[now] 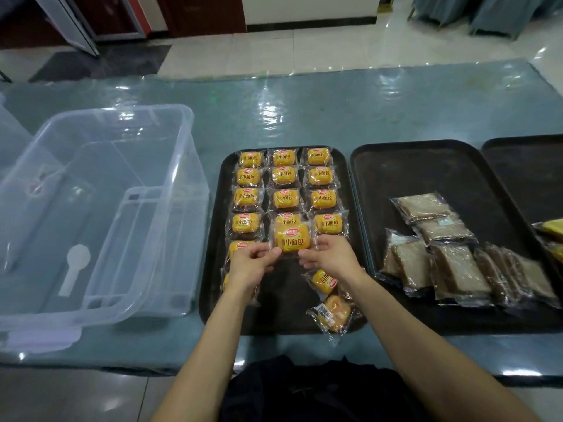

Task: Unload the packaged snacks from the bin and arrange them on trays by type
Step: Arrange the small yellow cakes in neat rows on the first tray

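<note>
A long table (335, 111), covered in teal cloth under a glossy clear sheet, stretched away beyond both hands. Well to the left of the left hand (249, 264) stood a large transparent plastic storage bin (122, 123); no snack packet could be seen inside it. Directly under both hands lay a black rectangular tray (283, 300). Just to the right of the right hand (333, 257) sat a second black tray (411, 172), and further right a third black tray (524, 166) ran out of view, with a yellow-topped packet (551, 228) at its edge. On the second tray, to the right of the right hand, clear-wrapped brown cake slices (457, 269) overlapped in a loose cluster. Beyond the fingertips, yellow-labelled small bread packets (285, 178) sat in three neat columns. Both hands pinched one yellow small bread packet (292, 239) between thumb and curled fingers, the left at its left edge and the right at its right edge, holding it over the middle column. Beside the right wrist lay two loose bread packets, one label up (324, 281) and one barcode up (333, 313) nearer the person.
</note>
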A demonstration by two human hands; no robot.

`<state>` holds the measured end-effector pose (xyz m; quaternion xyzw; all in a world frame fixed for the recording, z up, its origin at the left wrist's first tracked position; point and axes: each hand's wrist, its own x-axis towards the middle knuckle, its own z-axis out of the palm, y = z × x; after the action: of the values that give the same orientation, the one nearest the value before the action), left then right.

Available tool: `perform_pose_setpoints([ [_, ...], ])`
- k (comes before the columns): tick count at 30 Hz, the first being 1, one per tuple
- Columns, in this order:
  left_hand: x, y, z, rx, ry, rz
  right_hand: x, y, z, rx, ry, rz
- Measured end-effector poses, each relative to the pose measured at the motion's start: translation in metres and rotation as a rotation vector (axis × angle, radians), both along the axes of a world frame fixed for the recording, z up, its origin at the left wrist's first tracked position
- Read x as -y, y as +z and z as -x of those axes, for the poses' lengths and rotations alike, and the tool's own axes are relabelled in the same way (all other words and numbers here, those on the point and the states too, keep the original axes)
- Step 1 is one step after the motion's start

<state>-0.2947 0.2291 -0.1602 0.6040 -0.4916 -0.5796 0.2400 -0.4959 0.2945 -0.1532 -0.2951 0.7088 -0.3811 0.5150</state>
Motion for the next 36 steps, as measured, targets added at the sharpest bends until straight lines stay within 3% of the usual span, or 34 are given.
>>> perform_pose_setpoints([
  [5,0.003,-0.015,-0.003,0.450,-0.110,0.118,-0.002,-0.025,-0.004,-0.433,0.147,-0.086],
  [12,0.019,-0.033,0.014,0.925,-0.267,0.363,0.007,-0.037,-0.013,-0.665,0.177,-0.149],
  [22,0.032,-0.038,0.025,1.074,-0.391,0.444,0.026,-0.044,-0.017,-0.812,0.327,-0.268],
  [25,0.030,-0.030,0.026,1.100,-0.491,0.623,0.028,-0.046,-0.018,-0.815,0.324,-0.283],
  [28,0.026,-0.034,0.026,1.006,-0.695,0.868,0.028,-0.043,-0.016,-0.829,0.326,-0.279],
  [31,0.019,-0.035,0.024,0.934,-0.847,0.901,0.026,-0.034,-0.005,-0.836,0.320,-0.214],
  [36,0.013,-0.030,0.026,0.916,-0.847,0.876,0.009,-0.019,0.029,-0.939,0.327,-0.014],
])
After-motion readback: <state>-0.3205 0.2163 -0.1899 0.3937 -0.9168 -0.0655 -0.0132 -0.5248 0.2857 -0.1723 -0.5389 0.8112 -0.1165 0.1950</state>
